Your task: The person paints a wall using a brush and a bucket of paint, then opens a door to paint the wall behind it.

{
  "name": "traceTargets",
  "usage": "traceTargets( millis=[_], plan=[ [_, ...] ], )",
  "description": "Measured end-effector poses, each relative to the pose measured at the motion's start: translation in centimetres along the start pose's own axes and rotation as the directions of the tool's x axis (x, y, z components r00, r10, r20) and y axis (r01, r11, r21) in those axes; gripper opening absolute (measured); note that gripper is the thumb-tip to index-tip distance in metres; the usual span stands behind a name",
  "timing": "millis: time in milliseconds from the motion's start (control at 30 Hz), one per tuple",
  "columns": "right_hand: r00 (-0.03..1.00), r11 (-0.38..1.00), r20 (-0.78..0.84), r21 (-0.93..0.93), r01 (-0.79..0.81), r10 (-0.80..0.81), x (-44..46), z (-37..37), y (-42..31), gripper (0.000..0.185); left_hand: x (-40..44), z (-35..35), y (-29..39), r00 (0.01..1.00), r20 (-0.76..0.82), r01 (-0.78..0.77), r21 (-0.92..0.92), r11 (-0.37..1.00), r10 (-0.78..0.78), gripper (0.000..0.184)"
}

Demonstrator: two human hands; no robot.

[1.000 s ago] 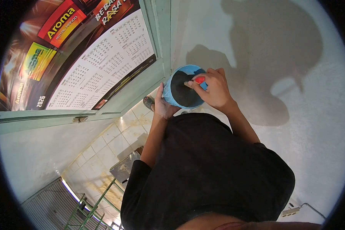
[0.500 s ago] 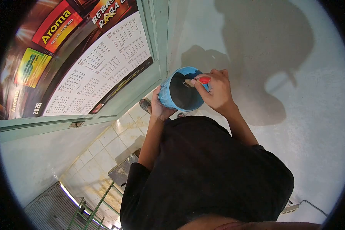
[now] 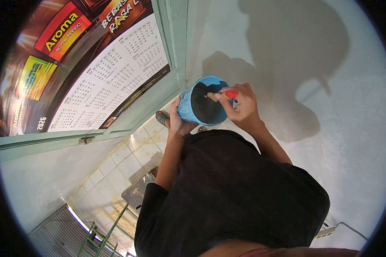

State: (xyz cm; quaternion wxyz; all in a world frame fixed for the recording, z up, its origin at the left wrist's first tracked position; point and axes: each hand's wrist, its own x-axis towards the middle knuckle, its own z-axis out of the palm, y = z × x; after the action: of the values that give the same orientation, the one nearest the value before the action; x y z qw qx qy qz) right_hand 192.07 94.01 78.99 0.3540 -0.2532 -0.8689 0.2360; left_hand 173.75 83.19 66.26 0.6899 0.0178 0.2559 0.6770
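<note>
A blue bucket with a dark inside is held up in front of my body, tilted so its mouth faces me. My left hand is wrapped round its left side and underside. Over the bucket's right rim, my right hand pinches what looks like a small paintbrush with a red handle end. Its tan tip points left into the bucket's mouth; whether it touches the inside I cannot tell. The far fingers of my left hand are hidden behind the bucket.
A pale wall with shadows on it stands close on the right. On the left is a green-framed door bearing a calendar. Below are a tiled floor, a green metal frame and a power strip.
My right hand and the paintbrush have dipped slightly lower in the view, the tip still over the bucket's mouth. The bucket and my left hand stay almost in place.
</note>
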Motion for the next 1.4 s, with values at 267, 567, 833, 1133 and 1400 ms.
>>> traceTargets(
  millis=[267, 567, 833, 1133, 1400],
  plan=[
    [0.982, 0.972, -0.081, 0.18, -0.153, 0.17, -0.7, 0.7, 0.2, 0.017, 0.1, 0.0, -0.4, 0.998, 0.067, -0.005, -0.025, 1.0, 0.007, 0.08],
    [0.948, 0.916, -0.06, 0.285, -0.283, 0.311, -0.7, 0.9, 0.1, 0.02, 0.3, -0.8, -0.9, 0.998, 0.059, 0.001, -0.074, 0.997, 0.004, 0.078],
    [0.687, 0.286, 0.282, 0.756, -0.589, 0.67, -0.3, -0.2, 3.8, 0.02, 0.2, -1.1, -0.9, 0.998, -0.057, 0.007, -0.016, 1.0, -0.008, 0.085],
    [0.978, 0.917, -0.055, 0.361, -0.167, 0.2, -1.1, 0.3, 2.5, 0.018, 0.0, -0.1, -0.6, 0.998, 0.038, 0.058, -0.104, 0.993, -0.054, 0.081],
    [0.82, 0.614, 0.149, 0.592, -0.522, 0.553, -1.4, -0.6, 3.5, 0.022, 0.7, -1.4, -0.8, 0.994, 0.105, 0.047, -0.063, 0.997, -0.041, 0.083]
  ],
)
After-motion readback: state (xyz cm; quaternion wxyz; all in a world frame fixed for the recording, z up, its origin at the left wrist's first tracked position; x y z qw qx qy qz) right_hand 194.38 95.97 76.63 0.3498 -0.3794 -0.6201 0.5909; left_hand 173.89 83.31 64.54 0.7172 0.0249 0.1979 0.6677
